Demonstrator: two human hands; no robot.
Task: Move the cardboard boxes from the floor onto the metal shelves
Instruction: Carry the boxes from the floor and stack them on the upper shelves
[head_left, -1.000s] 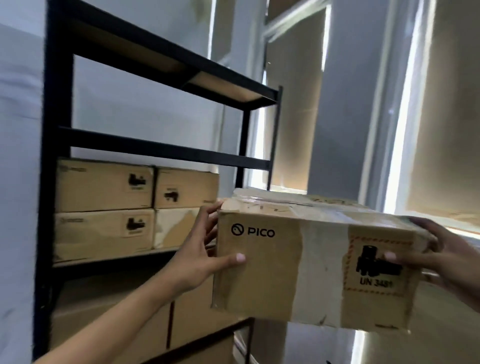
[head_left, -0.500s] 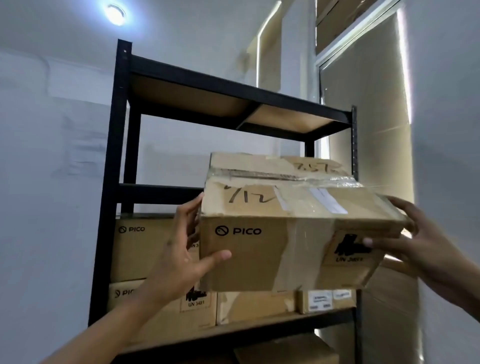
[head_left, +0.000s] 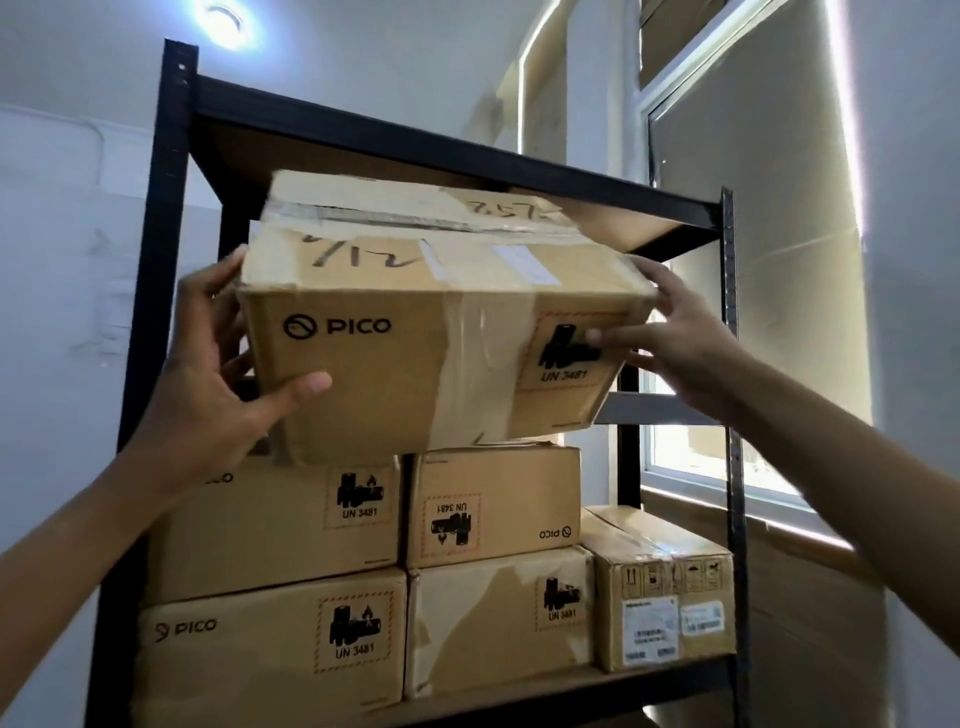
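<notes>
PICO box (head_left: 415, 358) upright, long axis left-right

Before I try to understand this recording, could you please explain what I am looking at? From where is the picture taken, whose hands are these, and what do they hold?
There is no machine here. A person wears a camera on the head, so the view looks forward and up along their own arms. The left hand and the right hand grip the two ends of a taped cardboard box marked PICO, with thumbs on its front face. In front stands a black metal shelf. Four similar boxes, for example the upper left one, are already stacked there in two layers, and a smaller box stands at their right. The held box is just above that stack; whether it touches it I cannot tell.
</notes>
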